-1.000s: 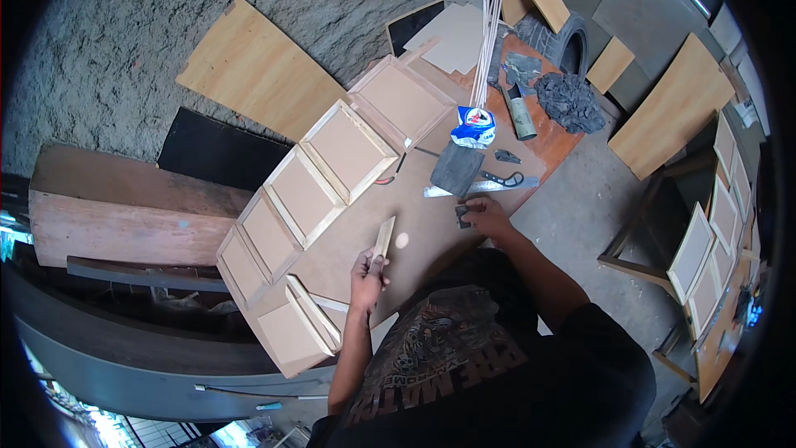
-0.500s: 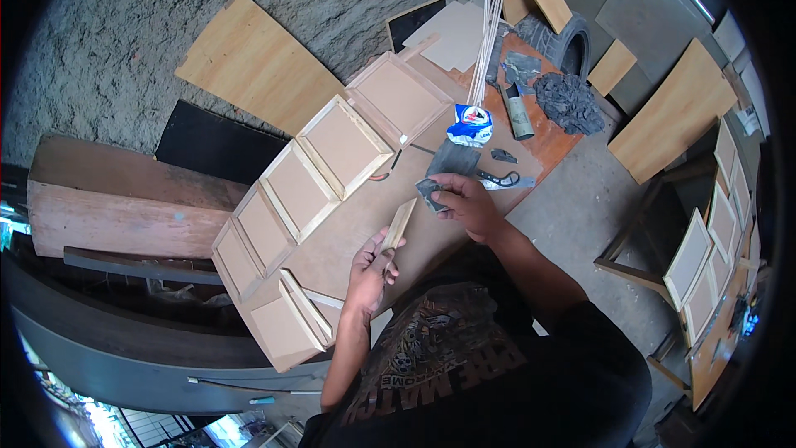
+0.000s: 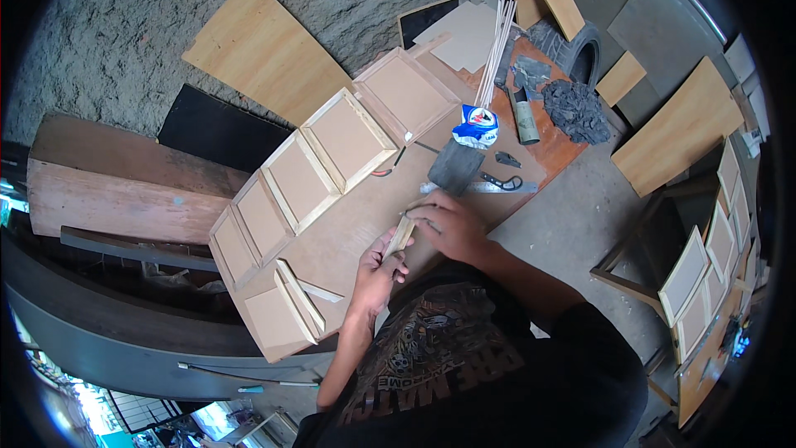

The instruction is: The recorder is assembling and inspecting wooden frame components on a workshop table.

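Note:
My left hand point(image 3: 377, 278) is closed around a short, pale wooden strip point(image 3: 402, 237), held tilted up in front of my body. At the strip's upper end is my right hand point(image 3: 452, 228), its fingers bent over the wood. The dark grey piece of sandpaper in that hand is mostly hidden under the fingers. Beyond my hands, pale wooden frames with flat panels, one of them a frame point(image 3: 347, 139), lie in a row along the brown tabletop point(image 3: 365, 216). Loose thin strips point(image 3: 300, 303) rest on the nearest panel at the left.
Past my right hand lie a dark grey block point(image 3: 456, 168), a black-handled tool point(image 3: 503, 182) and a metal ruler point(image 3: 489, 188). Farther back are a blue-and-white packet point(image 3: 475, 127), thin white sticks point(image 3: 497, 54), a can point(image 3: 524, 120) and a crumpled dark cloth point(image 3: 576, 110). More framed panels point(image 3: 686, 265) stand at right.
My right hand has moved left and down with the sandpaper, from apart to against the wooden strip's upper end. My left hand keeps its hold on the strip. The view has shifted slightly.

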Demonstrator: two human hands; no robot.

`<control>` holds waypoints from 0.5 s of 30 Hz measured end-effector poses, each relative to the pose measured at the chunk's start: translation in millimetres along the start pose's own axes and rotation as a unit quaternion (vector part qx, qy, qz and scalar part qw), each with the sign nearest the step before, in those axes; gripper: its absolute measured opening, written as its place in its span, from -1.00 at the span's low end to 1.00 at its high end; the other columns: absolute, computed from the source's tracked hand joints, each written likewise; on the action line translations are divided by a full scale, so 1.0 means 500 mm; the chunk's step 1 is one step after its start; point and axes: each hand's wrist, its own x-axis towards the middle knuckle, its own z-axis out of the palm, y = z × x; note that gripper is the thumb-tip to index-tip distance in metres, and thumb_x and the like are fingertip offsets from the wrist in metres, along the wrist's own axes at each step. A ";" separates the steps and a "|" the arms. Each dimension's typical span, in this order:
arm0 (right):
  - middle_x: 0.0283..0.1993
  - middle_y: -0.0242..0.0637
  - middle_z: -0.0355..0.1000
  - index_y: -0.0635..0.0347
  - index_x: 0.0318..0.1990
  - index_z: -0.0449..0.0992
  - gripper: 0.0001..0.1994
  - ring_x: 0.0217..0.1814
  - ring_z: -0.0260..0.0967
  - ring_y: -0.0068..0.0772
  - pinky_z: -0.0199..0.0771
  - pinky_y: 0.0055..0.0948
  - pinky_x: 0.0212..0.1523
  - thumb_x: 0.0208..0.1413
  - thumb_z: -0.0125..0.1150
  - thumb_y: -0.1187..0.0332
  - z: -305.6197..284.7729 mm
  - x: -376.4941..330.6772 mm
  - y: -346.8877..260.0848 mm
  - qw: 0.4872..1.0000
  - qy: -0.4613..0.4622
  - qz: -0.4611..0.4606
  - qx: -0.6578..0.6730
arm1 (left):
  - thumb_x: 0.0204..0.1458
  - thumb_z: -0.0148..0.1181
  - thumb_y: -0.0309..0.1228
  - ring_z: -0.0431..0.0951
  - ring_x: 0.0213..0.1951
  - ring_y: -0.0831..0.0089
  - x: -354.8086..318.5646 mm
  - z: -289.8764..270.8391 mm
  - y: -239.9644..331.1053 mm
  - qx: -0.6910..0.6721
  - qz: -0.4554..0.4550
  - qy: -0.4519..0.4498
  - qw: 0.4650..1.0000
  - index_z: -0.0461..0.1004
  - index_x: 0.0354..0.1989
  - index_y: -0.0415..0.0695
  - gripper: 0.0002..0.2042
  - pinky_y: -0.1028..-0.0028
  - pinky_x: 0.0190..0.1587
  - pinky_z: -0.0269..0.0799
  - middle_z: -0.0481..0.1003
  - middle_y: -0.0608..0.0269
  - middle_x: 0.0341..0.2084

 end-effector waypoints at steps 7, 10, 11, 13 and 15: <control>-0.06 -0.17 0.54 0.15 0.09 0.59 -0.64 0.01 0.51 -0.02 0.54 -0.13 0.04 0.09 0.37 0.48 0.019 -0.019 0.015 0.995 -0.087 -0.026 -0.046 | 0.30 0.03 -0.63 0.45 -0.40 0.65 0.000 -0.007 -0.020 0.005 -0.037 0.007 0.999 0.18 0.54 -0.21 -0.40 0.61 -0.35 0.42 0.60 0.26 0.10; -0.08 -0.21 0.54 0.13 0.23 0.51 -0.53 -0.05 0.54 -0.19 0.56 -0.22 -0.02 0.13 0.33 0.53 0.030 -0.023 0.016 0.996 -0.055 0.047 -0.053 | 0.30 0.03 -0.63 0.45 -0.39 0.64 0.001 -0.014 -0.037 0.020 -0.037 0.005 0.999 0.18 0.54 -0.19 -0.40 0.61 -0.35 0.42 0.60 0.26 0.10; -0.08 -0.21 0.54 0.13 0.23 0.51 -0.53 -0.05 0.54 -0.19 0.56 -0.22 -0.02 0.13 0.33 0.53 0.037 -0.025 0.024 0.996 -0.055 0.048 -0.053 | 0.30 0.03 -0.63 0.45 -0.39 0.64 0.002 -0.017 -0.040 0.020 -0.038 0.005 0.999 0.18 0.54 -0.19 -0.40 0.61 -0.35 0.42 0.60 0.26 0.10; -0.08 -0.30 0.54 0.13 0.33 0.44 -0.48 -0.13 0.51 -0.46 0.53 -0.37 -0.12 0.20 0.31 0.53 0.048 -0.026 0.034 0.965 0.002 0.224 0.137 | 0.30 0.04 -0.63 0.46 -0.39 0.64 0.002 -0.020 -0.043 0.019 -0.041 0.005 0.999 0.18 0.55 -0.17 -0.39 0.61 -0.35 0.42 0.60 0.27 0.11; -0.07 -0.35 0.53 0.15 0.35 0.42 -0.48 -0.13 0.47 -0.55 0.50 -0.44 -0.14 0.23 0.31 0.52 0.042 -0.017 0.042 0.931 0.009 0.264 0.253 | 0.30 0.04 -0.62 0.46 -0.39 0.65 0.003 -0.030 -0.046 0.017 -0.045 0.003 0.999 0.18 0.55 -0.17 -0.39 0.62 -0.34 0.42 0.60 0.27 0.11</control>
